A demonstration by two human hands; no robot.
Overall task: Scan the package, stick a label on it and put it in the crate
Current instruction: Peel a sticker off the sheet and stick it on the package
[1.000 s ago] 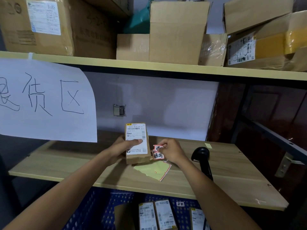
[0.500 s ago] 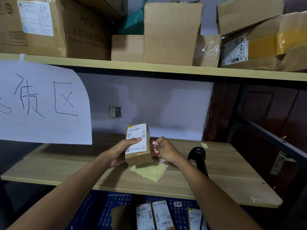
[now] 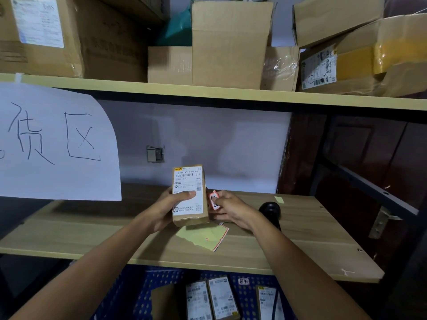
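Nearest to us, below the shelf edge, the blue crate (image 3: pixel 138 296) already holds several labelled parcels (image 3: pixel 221 299), so we judge this to be one round of a repeated job. Above it on the wooden shelf (image 3: pixel 300 245) lies the yellow backing sheet (image 3: pixel 203 236), with its stickers seemingly peeled off (only a red scrap shows on it).

Just over that sheet we hold the package (image 3: pixel 189 195) upright in our left hand (image 3: pixel 168 204), thumb pressed across its white shipping label and fingers wrapped behind. Our right hand (image 3: pixel 231 209) pinches a small red-bordered sticker (image 3: pixel 214 199) between thumb and fingertips, right at the package's right side; whether it already touches the cardboard we cannot tell.

The black scanner (image 3: pixel 270 211) rests on the shelf just beyond the right wrist, not in either hand, so scanning is probably done, though nothing here proves it. What remains, in our judgement, is pressing the sticker flat and lowering the package into the crate.

Farther back hangs a handwritten paper sign (image 3: pixel 57 144), and cardboard boxes (image 3: pixel 231 42) crowd the upper shelf.
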